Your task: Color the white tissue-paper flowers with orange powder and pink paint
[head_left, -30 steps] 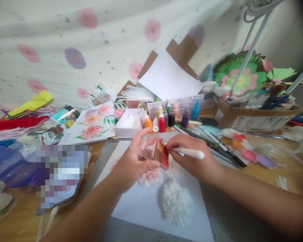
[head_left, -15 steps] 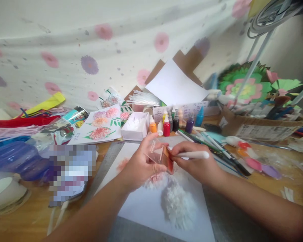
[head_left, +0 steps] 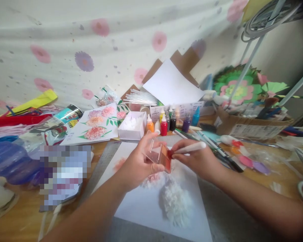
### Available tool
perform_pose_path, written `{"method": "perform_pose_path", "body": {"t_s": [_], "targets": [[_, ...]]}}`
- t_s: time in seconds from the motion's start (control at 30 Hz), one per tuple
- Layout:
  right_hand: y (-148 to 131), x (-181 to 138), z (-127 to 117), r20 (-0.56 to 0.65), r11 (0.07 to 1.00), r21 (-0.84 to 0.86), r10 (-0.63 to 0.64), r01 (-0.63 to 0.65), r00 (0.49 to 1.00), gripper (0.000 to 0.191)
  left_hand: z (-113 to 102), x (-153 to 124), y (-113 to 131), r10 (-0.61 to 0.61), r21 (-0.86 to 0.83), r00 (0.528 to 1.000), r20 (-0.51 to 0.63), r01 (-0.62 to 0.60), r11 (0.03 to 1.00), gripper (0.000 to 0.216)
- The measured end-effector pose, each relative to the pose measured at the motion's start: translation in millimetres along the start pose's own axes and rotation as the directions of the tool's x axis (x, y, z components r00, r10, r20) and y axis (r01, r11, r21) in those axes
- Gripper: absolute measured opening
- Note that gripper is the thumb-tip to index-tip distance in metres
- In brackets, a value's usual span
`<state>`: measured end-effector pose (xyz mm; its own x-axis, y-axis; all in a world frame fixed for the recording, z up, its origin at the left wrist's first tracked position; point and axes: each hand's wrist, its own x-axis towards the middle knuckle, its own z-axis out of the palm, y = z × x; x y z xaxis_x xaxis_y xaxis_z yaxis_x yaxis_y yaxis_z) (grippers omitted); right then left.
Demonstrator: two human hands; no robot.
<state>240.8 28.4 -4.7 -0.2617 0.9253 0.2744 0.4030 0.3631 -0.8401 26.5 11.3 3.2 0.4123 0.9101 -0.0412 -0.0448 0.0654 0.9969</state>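
My left hand (head_left: 137,164) is closed around a small makeup palette (head_left: 164,158) with a clear lid tilted back and orange, brown and red pans. Pinched in my right hand (head_left: 192,158) is a brush with a white handle (head_left: 192,148); its tip is at the palette's right side, mostly hidden by my fingers. Below the palette, a sheet of white paper (head_left: 138,215) carries a white fluffy paper flower (head_left: 176,205). A pink-tinted flower (head_left: 153,179) lies partly hidden under my left hand, and a peach-tinted one (head_left: 120,164) shows to its left.
Several paint bottles (head_left: 163,125) stand behind my hands, beside a white box (head_left: 132,126) of white material. A flower drawing (head_left: 94,124) lies to the left. Pens (head_left: 224,154) and a cardboard box (head_left: 255,126) are on the right; a phone-like pixelated thing (head_left: 65,178) lies left.
The view has shifted slightly, so most things sit a little further left, and scissors show at the right edge. The brush handle tilts up more, while both holds stay the same.
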Motion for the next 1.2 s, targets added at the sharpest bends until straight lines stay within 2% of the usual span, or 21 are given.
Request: {"method": "perform_pose_path", "body": {"t_s": [0.13, 0.3, 0.47, 0.63, 0.8, 0.97, 1.1, 1.2], "targets": [[-2.5, -3.0, 3.1, -0.020, 0.999, -0.042, -0.028, 0.027, 0.999, 0.009, 0.8, 0.7, -1.3, 0.005, -0.003, 1.000, 0.006, -0.005, 1.000, 0.085], [-5.3, -6.4, 0.4, -0.095, 0.995, -0.085, -0.058, 0.050, 0.994, 0.005, 1.2, 0.3, -1.4, -0.003, 0.000, 1.000, 0.014, 0.003, 1.000, 0.089], [-9.0, -6.5, 2.2, -0.015, 0.995, -0.082, -0.059, 0.057, 0.998, 0.013, 4.6, 0.1, -2.0, -0.005, -0.017, 1.000, 0.010, 0.005, 1.000, 0.090], [-8.4, -3.9, 3.1, -0.075, 0.995, -0.086, -0.046, 0.040, 0.996, 0.012, 7.0, 0.5, -2.4, -0.006, -0.020, 1.000, 0.003, 0.006, 1.000, 0.090], [-5.0, -2.9, 4.2, -0.025, 0.998, -0.061, -0.035, 0.034, 0.999, 0.011, 8.3, 0.6, -1.8, 0.015, -0.039, 1.000, 0.008, -0.014, 0.999, 0.088], [-6.0, -3.4, 8.2, -0.106, 0.996, -0.071, -0.052, 0.045, 0.993, 0.010, 5.5, 1.6, -3.1, 0.024, -0.014, 1.000, 0.007, -0.023, 1.000, 0.086], [-5.4, -4.4, 9.2, -0.050, 0.998, -0.050, -0.027, 0.025, 0.998, 0.009, 2.3, 2.7, -4.0, 0.039, 0.010, 0.999, 0.012, -0.039, 0.999, 0.088], [-3.1, -3.4, 8.3, -0.071, 0.998, -0.059, -0.003, -0.001, 0.997, 0.011, 2.1, 2.6, -4.3, 0.025, 0.052, 0.999, 0.036, -0.027, 0.998, 0.087]]}}
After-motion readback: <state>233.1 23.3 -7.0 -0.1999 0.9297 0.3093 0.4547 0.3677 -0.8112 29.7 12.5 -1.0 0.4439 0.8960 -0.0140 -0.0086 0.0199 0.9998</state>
